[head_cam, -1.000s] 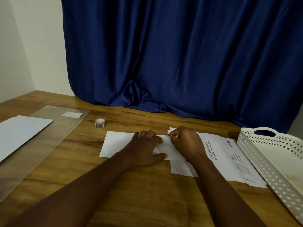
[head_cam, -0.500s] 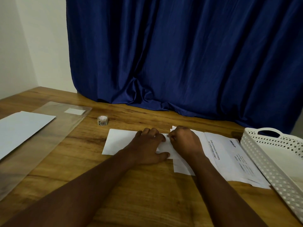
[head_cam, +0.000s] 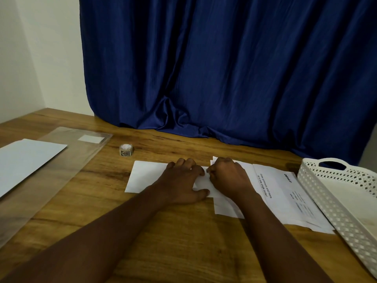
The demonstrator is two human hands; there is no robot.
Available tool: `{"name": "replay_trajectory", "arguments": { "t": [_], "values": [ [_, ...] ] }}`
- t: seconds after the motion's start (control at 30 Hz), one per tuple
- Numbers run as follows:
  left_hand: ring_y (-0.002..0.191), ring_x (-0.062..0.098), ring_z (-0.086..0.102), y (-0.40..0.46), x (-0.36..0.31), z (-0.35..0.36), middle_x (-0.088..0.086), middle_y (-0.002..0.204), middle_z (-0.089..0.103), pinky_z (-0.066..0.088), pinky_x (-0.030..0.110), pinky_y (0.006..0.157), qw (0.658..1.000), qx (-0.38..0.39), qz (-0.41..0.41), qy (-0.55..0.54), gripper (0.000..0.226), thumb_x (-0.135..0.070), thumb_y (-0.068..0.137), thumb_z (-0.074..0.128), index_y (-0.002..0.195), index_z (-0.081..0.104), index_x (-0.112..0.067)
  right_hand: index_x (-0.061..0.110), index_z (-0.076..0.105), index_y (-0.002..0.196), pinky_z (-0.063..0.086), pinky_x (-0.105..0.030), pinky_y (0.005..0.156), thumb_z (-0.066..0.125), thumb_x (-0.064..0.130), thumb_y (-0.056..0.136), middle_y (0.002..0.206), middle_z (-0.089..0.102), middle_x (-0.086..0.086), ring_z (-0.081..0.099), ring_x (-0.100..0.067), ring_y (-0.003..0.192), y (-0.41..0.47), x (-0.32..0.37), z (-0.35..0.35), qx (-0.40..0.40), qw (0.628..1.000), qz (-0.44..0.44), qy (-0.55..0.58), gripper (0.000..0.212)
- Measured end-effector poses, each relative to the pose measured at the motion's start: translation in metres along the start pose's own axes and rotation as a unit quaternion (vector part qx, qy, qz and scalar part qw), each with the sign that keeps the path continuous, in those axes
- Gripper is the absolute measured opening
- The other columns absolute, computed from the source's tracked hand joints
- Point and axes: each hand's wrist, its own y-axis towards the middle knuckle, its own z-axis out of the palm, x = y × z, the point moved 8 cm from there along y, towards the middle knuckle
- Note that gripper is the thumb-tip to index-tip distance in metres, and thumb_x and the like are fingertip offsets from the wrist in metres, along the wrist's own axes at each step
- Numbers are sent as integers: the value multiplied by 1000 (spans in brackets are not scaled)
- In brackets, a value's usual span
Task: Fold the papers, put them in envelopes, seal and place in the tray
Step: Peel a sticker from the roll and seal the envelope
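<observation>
A white envelope (head_cam: pixel 145 176) lies flat on the wooden table in the middle. My left hand (head_cam: pixel 183 181) presses down on its right part with spread fingers. My right hand (head_cam: pixel 226 175) sits just to the right, its fingers curled and pinching a white paper edge where the envelope meets a folded white paper (head_cam: pixel 226 209). Printed envelopes (head_cam: pixel 285 197) lie stacked further right. A white perforated tray (head_cam: pixel 334 201) stands at the right edge. A small roll of stickers (head_cam: pixel 125 150) stands behind the envelope.
A clear plastic sleeve (head_cam: pixel 61 170) with a white sheet (head_cam: pixel 26 162) on it covers the left side of the table. A dark blue curtain (head_cam: pixel 224 68) hangs behind the table and drapes onto its back edge.
Both hands stay on the envelope; my right hand's fingers have curled in tighter at the paper edge. The camera has shifted slightly.
</observation>
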Motion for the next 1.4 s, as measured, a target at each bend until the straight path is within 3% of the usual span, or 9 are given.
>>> {"name": "replay_trajectory", "arguments": {
  "t": [0.17, 0.4, 0.53, 0.6, 0.73, 0.87, 0.97, 1.13, 1.4],
  "values": [
    [132, 21, 37, 4, 1, 0, -2, 144, 38, 34, 45, 109, 999, 14, 3, 53, 81, -79, 87, 41, 157, 30, -40, 30, 72, 121, 51, -35, 94, 59, 23, 92, 125, 63, -1, 58, -19, 112, -2, -9, 4, 32, 998, 3, 56, 32],
    [128, 22, 38, 5, -3, 1, -2, 141, 38, 35, 46, 105, 998, 21, 2, 66, 71, -78, 89, 40, 151, 40, -44, 30, 78, 103, 53, -37, 95, 63, 19, 88, 118, 67, 13, 63, -12, 102, -5, -22, 5, 73, 990, 20, 122, 24],
    [129, 23, 37, 4, -4, 0, -2, 142, 37, 36, 47, 107, 998, 30, 4, 52, 68, -77, 90, 40, 152, 38, -48, 27, 81, 85, 61, -30, 63, 64, 20, 89, 95, 73, 12, 69, -12, 74, -8, -31, 3, 58, 978, 49, 192, 18],
    [132, 24, 36, 3, -5, 0, 0, 145, 35, 35, 48, 109, 998, 43, 5, 48, 66, -75, 92, 40, 153, 36, -48, 27, 79, 86, 52, -20, 47, 61, 19, 93, 91, 70, 15, 66, -11, 66, -8, -35, 4, 32, 974, 75, 214, 21],
    [134, 26, 34, 1, -8, 0, 3, 149, 33, 33, 53, 113, 998, 52, 7, 39, 64, -72, 94, 40, 153, 36, -48, 29, 76, 91, 56, -28, 76, 65, 27, 93, 90, 73, 13, 66, -3, 81, -5, -43, 12, -34, 947, 124, 294, 11],
    [138, 27, 30, 1, -8, 2, 4, 152, 29, 29, 57, 115, 998, 62, 5, 33, 63, -71, 95, 41, 154, 34, -48, 31, 67, 107, 44, -26, 67, 80, 51, 77, 85, 69, 5, 65, -11, 81, 1, -52, 27, -42, 913, 202, 351, 39],
    [139, 28, 29, 1, -7, 3, 4, 153, 29, 28, 59, 116, 998, 63, 5, 30, 63, -71, 95, 41, 154, 34, -48, 28, 64, 113, 52, -32, 77, 82, 57, 71, 96, 69, 3, 65, -17, 91, 6, -51, 33, -34, 922, 224, 315, 54],
    [141, 27, 28, 2, -7, 4, 4, 153, 28, 26, 58, 117, 998, 67, -1, 21, 63, -71, 95, 42, 153, 36, -48, 27, 62, 115, 53, -39, 92, 79, 58, 74, 123, 68, -1, 64, -21, 111, 11, -52, 34, -32, 928, 243, 281, 53],
    [141, 27, 29, 0, -9, 3, 3, 154, 29, 26, 57, 118, 998, 63, -2, 24, 63, -72, 95, 41, 153, 34, -49, 28, 61, 116, 52, -35, 89, 68, 64, 83, 121, 69, 1, 65, -20, 109, 11, -51, 31, -49, 939, 253, 230, 50]
  ]
}}
